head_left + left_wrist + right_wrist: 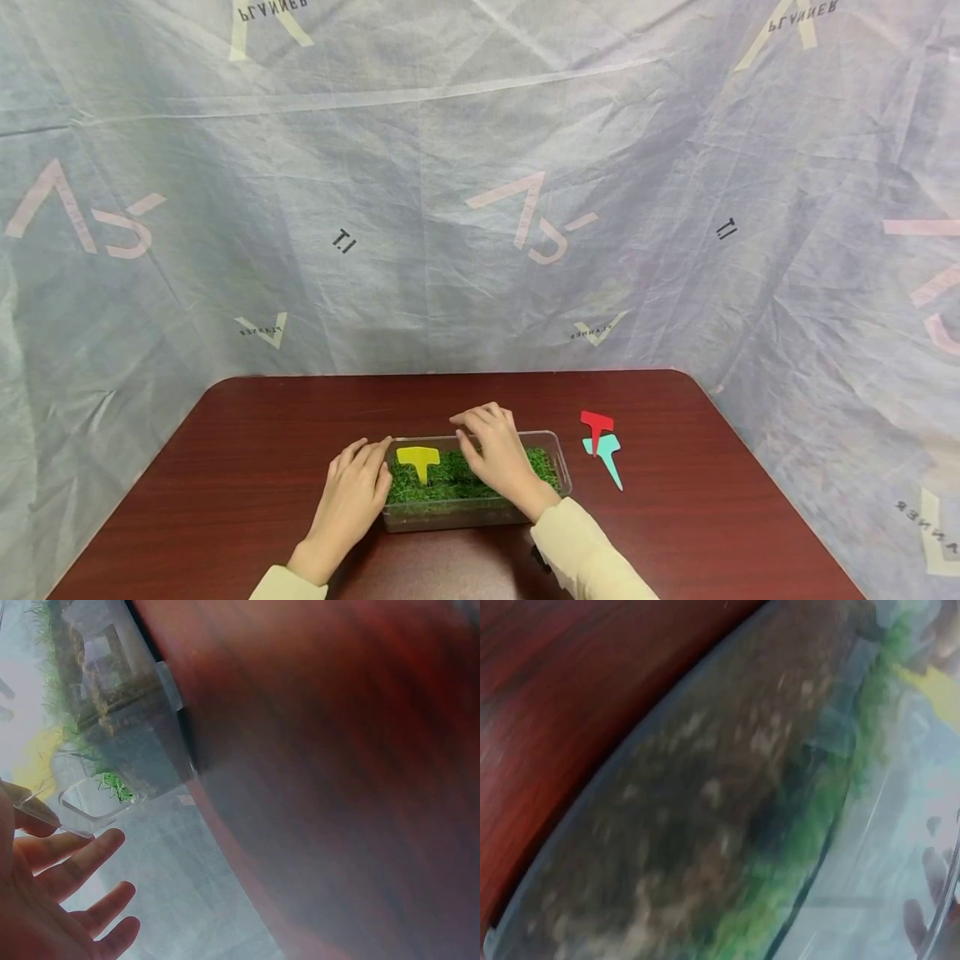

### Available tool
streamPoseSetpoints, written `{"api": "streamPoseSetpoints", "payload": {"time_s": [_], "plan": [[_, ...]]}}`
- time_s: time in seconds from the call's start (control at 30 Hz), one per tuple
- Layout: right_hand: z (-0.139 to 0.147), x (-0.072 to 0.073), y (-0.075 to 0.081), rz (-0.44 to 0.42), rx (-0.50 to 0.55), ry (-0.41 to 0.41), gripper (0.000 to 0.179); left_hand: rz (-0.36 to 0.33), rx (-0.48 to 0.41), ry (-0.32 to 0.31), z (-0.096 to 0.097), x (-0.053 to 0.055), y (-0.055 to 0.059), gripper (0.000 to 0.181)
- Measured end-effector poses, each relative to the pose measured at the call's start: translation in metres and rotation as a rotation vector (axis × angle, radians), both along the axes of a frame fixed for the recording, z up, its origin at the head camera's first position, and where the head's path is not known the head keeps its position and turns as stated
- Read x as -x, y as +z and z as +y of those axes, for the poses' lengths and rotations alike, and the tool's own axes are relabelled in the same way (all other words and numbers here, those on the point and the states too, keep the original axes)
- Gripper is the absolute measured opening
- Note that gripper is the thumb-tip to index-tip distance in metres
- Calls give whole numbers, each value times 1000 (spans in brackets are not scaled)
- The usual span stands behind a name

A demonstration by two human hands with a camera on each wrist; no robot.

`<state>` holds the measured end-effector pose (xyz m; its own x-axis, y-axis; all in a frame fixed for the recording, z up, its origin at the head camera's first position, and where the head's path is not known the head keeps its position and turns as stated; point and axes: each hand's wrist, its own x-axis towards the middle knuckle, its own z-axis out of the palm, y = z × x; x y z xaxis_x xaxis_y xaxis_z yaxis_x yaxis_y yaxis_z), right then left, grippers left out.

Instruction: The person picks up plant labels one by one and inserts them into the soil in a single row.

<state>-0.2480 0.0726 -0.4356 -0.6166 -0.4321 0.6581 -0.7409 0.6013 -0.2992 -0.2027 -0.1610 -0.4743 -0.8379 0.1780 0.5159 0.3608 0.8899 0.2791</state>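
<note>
Yellow plastic T-tag (420, 457) upright, stem ↓ in green grass (453, 478), clear rect. plastic box (442, 517); L hand (352, 485), R hand (495, 450): fingers loose.

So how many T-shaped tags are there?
3: a yellow tag standing in the grass toward the left of the clear box; a red tag overlapping a turquoise tag on the table, right of the box. The right hand might hide others.
</note>
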Motion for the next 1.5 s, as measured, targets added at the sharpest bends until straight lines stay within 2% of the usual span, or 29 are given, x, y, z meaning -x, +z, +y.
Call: {"api": "streamPoseSetpoints", "payload": {"time_s": [0.27,0.7,1.03,1.3,1.5], "plan": [[28,9,-1,-24,-9,-66,17,12,-1,-3,0,0,0,35],[79,23,-5,-91,-29,-249,20,6,0,-2,0,0,1,35],[117,37,-18,-137,-22,-349,18,6,-4,-1,0,-1,1,34],[139,44,-29,-131,-34,-436,18,10,-2,0,1,0,0,34],[153,49,-35,-185,-70,-485,19,7,-5,1,1,-1,1,35]]}}
